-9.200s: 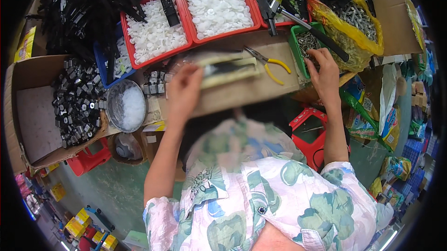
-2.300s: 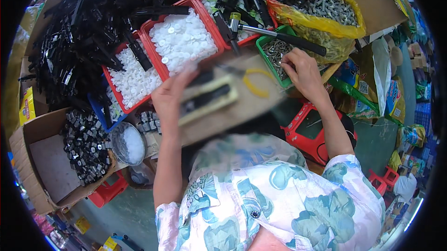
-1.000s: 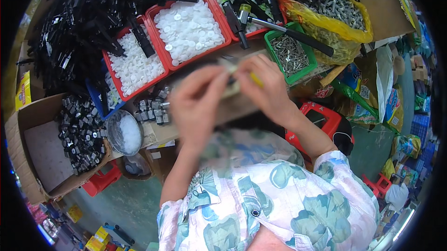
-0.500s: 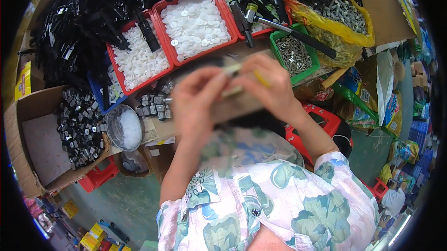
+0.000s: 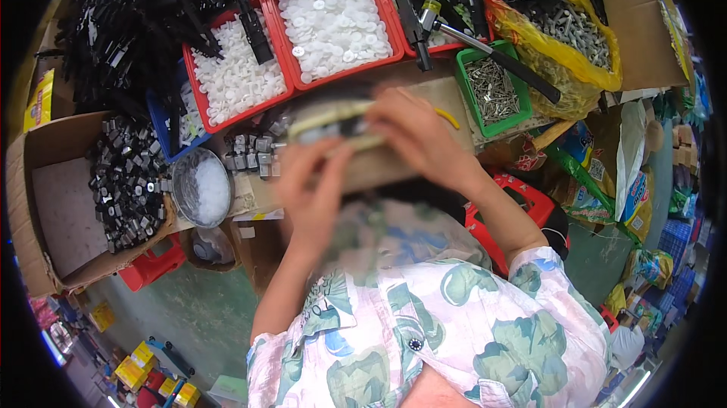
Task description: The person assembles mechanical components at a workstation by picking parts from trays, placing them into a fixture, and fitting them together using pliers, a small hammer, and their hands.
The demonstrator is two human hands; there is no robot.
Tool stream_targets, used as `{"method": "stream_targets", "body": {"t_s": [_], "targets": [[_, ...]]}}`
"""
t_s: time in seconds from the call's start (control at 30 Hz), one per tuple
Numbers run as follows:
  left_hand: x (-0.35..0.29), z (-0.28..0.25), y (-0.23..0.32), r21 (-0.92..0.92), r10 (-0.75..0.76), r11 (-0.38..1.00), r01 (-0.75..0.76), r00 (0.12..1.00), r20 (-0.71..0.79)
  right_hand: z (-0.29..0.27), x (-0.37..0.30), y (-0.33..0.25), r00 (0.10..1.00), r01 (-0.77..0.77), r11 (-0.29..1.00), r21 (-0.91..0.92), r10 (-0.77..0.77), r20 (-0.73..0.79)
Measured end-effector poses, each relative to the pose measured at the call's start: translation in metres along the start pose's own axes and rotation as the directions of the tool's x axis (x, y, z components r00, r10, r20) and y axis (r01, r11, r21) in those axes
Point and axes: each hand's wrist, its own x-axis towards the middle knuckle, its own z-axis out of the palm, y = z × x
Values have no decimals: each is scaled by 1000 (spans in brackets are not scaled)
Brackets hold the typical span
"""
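Both left hand [image 5: 310, 185] and right hand [image 5: 421, 134] meet the pale frame [image 5: 331, 115], how tightly I can't tell; likely light, stiff, best held by its ends.

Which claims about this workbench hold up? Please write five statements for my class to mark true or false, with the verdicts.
1. The left hand and right hand are both at the pale frame. True, though blur hides their exact grip.
2. The hammer passes over part of the green tray. True.
3. White discs fill the green tray. False: it holds metal pins; the white discs are in red trays.
4. The bowl stands right of the box of metal blocks. True.
5. The bag near the hammer's handle is blue. False: the bag is yellow.
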Motion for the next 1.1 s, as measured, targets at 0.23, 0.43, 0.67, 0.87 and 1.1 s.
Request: {"method": "stream_targets", "body": {"t_s": [0.23, 0.43, 0.67, 0.87, 1.1], "targets": [[-7, 8, -25, 421, 465, 783, -458, 880, 94, 28, 4, 28, 991, 66, 997, -29, -62, 122], [-5, 5, -34, 527, 465, 683, -506, 857, 219, 33, 8, 28, 983, 94, 994, -61, -83, 162], [-2, 2, -33, 505, 488, 668, -546, 834, 257, 31, 13, 25, 972, 103, 994, -41, -92, 216], [-3, 1, -38, 513, 516, 626, -587, 806, 292, 28, 16, 21, 963, 120, 988, -94, -93, 253], [-3, 5, -39, 524, 541, 585, -619, 779, 317, 16, 5, 15, 981, 136, 977, -164, -109, 162]]}}
